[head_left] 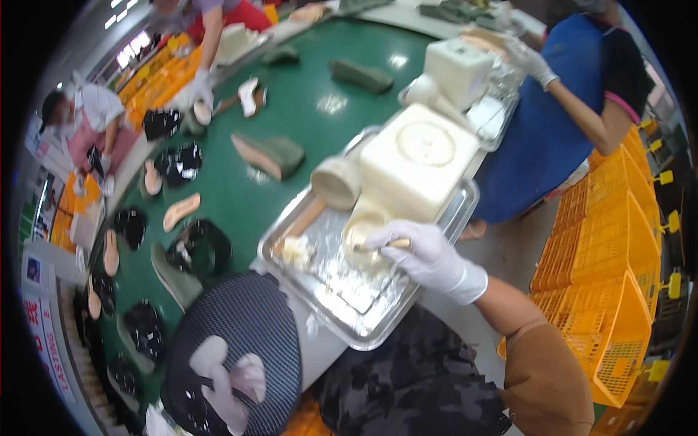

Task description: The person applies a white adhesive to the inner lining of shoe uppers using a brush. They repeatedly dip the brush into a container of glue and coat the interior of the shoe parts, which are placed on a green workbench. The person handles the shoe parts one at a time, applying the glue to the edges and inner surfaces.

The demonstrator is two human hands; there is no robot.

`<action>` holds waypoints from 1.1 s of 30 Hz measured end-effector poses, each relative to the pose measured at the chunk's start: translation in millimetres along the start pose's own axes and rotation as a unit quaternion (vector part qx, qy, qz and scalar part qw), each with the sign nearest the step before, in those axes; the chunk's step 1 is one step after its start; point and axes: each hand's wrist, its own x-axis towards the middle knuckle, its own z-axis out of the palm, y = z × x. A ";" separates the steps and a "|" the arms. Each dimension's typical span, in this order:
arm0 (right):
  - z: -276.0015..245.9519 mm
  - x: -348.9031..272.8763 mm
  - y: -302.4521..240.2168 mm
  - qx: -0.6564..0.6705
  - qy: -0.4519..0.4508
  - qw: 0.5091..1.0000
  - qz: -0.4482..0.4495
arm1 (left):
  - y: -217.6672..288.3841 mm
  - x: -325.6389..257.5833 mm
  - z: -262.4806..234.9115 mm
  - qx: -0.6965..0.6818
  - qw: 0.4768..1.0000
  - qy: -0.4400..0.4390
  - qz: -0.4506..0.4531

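My right hand (436, 258), in a white glove, is closed on the light wooden handle of a brush (396, 244). The brush's head is hidden in the small cream pot (361, 231), which leans against a square cream container (418, 156) with a round lid. Both rest on a silver metal tray (363, 341) smeared with whitish paste. At the lower left, a pale shape (251, 378) over black mesh may be my left hand. Its fingers are not clear, and I cannot make out what it holds, if anything.
Green shoe parts (269, 152), glossy black pieces (200, 247) and tan insoles (182, 211) lie across the green table (313, 87). A co-worker in a blue apron (538, 109) works at the far right. Orange crates (592, 291) line the right side. Other people work along the left.
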 end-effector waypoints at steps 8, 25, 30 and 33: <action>2.7 -6.2 -4.7 0.151 0.095 0.981 0.074 | -15.2 -7.4 33.0 0.162 0.973 -0.153 0.060; 0.9 2.5 -8.7 0.138 0.118 0.981 0.061 | -23.2 8.1 70.7 0.234 0.925 -0.294 -0.051; 2.3 20.9 -19.6 0.152 0.058 0.983 -0.083 | -36.5 19.5 72.9 0.145 0.927 -0.302 -0.171; 8.1 31.5 -27.9 0.198 0.008 0.975 -0.102 | -40.9 23.0 79.3 0.110 0.926 -0.292 -0.211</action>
